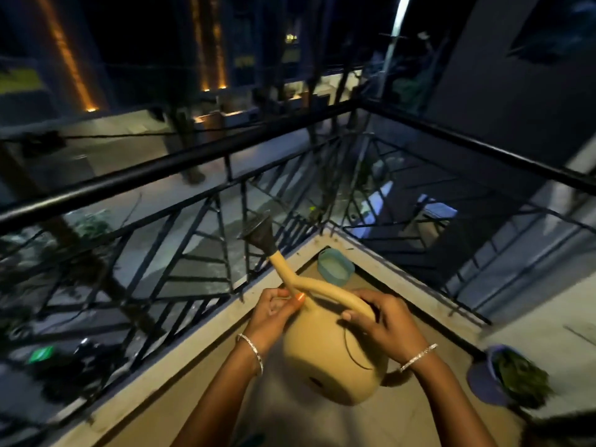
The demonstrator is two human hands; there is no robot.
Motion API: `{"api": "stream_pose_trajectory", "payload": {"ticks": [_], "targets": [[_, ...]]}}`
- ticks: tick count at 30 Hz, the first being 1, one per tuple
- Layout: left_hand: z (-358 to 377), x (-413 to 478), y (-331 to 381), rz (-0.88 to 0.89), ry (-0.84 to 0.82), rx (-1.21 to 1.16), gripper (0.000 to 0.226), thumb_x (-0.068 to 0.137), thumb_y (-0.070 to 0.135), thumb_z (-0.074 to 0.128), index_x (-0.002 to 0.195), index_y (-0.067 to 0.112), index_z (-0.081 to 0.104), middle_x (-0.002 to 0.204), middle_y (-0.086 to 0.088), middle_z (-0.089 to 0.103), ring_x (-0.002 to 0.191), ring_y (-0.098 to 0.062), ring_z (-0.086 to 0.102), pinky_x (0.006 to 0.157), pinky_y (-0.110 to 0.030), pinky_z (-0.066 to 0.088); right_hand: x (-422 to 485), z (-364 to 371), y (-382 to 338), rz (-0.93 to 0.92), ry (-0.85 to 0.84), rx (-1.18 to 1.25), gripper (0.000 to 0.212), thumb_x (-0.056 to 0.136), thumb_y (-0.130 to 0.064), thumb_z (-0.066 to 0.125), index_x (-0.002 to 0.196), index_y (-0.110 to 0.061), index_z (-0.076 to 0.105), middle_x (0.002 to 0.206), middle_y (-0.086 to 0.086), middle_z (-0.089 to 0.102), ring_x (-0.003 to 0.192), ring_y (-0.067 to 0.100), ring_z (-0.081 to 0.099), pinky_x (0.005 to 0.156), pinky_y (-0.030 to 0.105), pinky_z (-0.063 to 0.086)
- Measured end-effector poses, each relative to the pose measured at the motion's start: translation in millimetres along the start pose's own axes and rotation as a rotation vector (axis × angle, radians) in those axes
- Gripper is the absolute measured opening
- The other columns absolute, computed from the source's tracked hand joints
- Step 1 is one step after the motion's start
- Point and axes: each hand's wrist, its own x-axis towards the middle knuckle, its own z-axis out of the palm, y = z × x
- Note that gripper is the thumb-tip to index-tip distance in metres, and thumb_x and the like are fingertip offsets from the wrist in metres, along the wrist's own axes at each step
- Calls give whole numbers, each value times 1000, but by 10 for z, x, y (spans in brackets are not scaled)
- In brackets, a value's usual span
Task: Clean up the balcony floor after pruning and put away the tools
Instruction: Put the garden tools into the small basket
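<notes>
Night balcony, dim light: a pale tiled balcony floor (225,398) closed in by a black metal railing (180,159) that meets at the far corner.

I note the watering can (325,359) held in the air above the floor, short of that corner, tipped on its side with its spout (283,269) pointing up and away toward the railing. It is smooth tan plastic with a rounded body. The spout is a thin tube ending in a dark flared rose (258,233). I judge it rigid and light; I cannot tell whether it holds water, which would add weight and slosh. The arched handle (332,290) is the sound place to take it.

The left hand (274,312) pinches the base of the spout, fingers curled. The right hand (383,321) is wrapped round the rear of the handle.

A teal tub (335,267) sits in the far corner. A purple pot (483,379) with green foliage stands at the right edge.
</notes>
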Motion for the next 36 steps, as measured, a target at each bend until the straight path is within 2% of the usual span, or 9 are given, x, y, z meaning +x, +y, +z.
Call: {"api": "stream_pose_trajectory", "payload": {"ticks": [6,12,16,19,22,28,30,33,36], "targets": [[405,310,122,-81,-139,-41,33,90,34,64,119,26,51,109,0,64,98,-15,62,69,-33,54,-225,-167,182,79,70,-45,29,84,-49,64,108,-33,69,99,-20,68,94,1,62,83,33,52],[850,829,30,-162,-94,-21,22,89,30,68,88,10,59,83,-19,58,75,-28,59,67,-39,47,-115,-381,592,171,85,-74,27,84,-43,70,110,-34,68,98,-19,69,92,2,64,80,29,53],[1187,1319,-97,-198,-8,24,30,79,39,75,85,12,63,86,-19,68,83,-35,68,81,-54,56,72,-590,1121,276,54,-112,28,80,-53,66,103,-37,67,93,-17,69,88,1,64,78,31,55],[1360,1741,-217,-195,47,74,49,57,59,76,85,20,69,88,-12,72,89,-33,68,83,-57,55,225,-798,1522,351,-18,-165,19,86,-38,68,104,-32,68,97,-12,70,88,5,63,79,26,51],[1608,2086,-215,-210,25,125,36,60,53,79,80,24,73,88,-12,72,92,-35,68,89,-59,52,385,-973,1891,393,-102,-179,20,92,-29,66,112,-26,66,104,-8,68,94,9,62,84,24,50],[2364,2690,3,-161,-94,212,19,78,38,75,89,24,69,97,-7,69,100,-29,64,93,-53,52,940,-1197,2499,380,-186,-164,19,94,-28,61,113,-27,62,105,-10,62,91,2,55,74,7,36],[2608,2925,23,-153,-174,248,9,91,21,67,100,20,66,102,-7,65,99,-25,60,96,-47,51,1143,-1185,2721,423,-201,-138,18,93,-28,62,112,-25,61,104,-10,60,93,7,55,73,12,35],[2770,3251,23,-268,-243,199,29,94,15,61,122,18,55,112,-11,62,98,-22,59,92,-41,49,1376,-1140,2984,551,-197,-64,16,92,-28,64,108,-22,64,100,-8,59,93,12,56,75,21,39],[2775,3597,-52,-397,-193,132,35,98,14,53,131,24,46,114,-2,61,94,-15,59,75,-28,50,1651,-1108,3340,746,-106,49,19,91,-23,64,109,-17,68,107,1,65,100,19,59,88,31,46]]}}
